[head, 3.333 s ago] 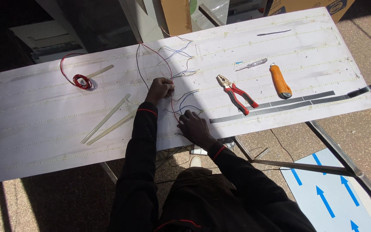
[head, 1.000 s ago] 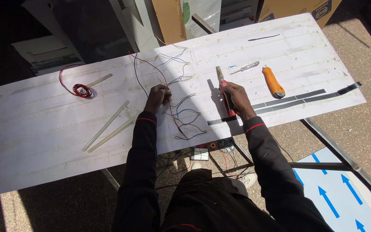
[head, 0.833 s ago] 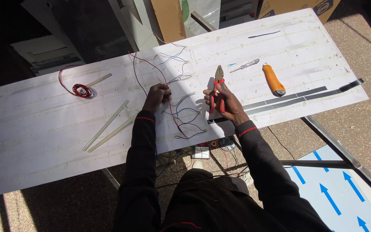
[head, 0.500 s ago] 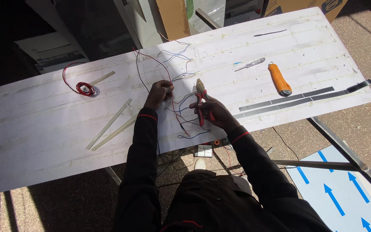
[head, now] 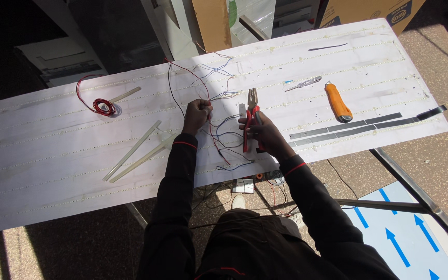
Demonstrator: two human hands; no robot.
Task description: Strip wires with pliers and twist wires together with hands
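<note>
My left hand (head: 197, 114) is closed around a bunch of thin red, blue and white wires (head: 219, 93) that spread over the white panel (head: 53, 155). My right hand (head: 263, 133) grips red-handled pliers (head: 250, 120) by the handles, jaws pointing away from me, just right of the wire bunch. More wire loops (head: 229, 150) trail between my two hands toward the panel's near edge.
An orange-handled knife (head: 337, 102), a small screwdriver (head: 303, 83), dark metal strips (head: 369, 124) lie to the right. A red wire coil (head: 102, 105) and pale plastic strips (head: 133, 150) lie left. Cardboard boxes (head: 211, 21) stand behind the panel; a blue-arrow sheet (head: 405, 233) lies on the floor.
My right hand left the wires, picked up the pliers from the panel at the right, and brought them left beside the wire bunch. My left hand kept holding the wires.
</note>
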